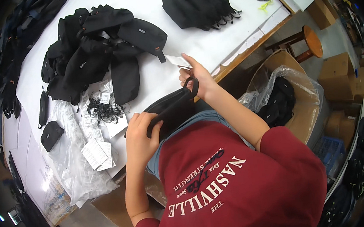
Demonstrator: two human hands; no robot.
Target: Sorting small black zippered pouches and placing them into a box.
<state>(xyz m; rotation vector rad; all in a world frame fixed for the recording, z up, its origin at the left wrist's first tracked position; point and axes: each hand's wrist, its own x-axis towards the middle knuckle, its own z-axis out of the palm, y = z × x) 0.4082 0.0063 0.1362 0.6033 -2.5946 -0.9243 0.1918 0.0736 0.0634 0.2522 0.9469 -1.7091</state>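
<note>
My left hand (pixel 142 130) is closed on the edge of a black fabric pouch (pixel 175 116), which hangs in front of my waist at the table's edge. A small white card tag (pixel 178 61) is pinched between the thumb and fingers of my right hand (pixel 196 77). The pouch's black loop (pixel 191 85) sits against the lower part of that hand; I cannot tell whether the fingers grip it. Beyond my hands lies a loose heap of black pouches (pixel 85 63). Several more pouches (pixel 198 7) lie overlapped in a row, with loops along one side.
Black tag strings (pixel 105 112), printed white cards (pixel 97 154) and a clear plastic bag (pixel 71 172) cover the near left of the white table (pixel 153 83). A lined carton (pixel 308 110) with black pouches stands right, near a wooden stool (pixel 311 43). Yellow-green thread (pixel 264 5) lies far right.
</note>
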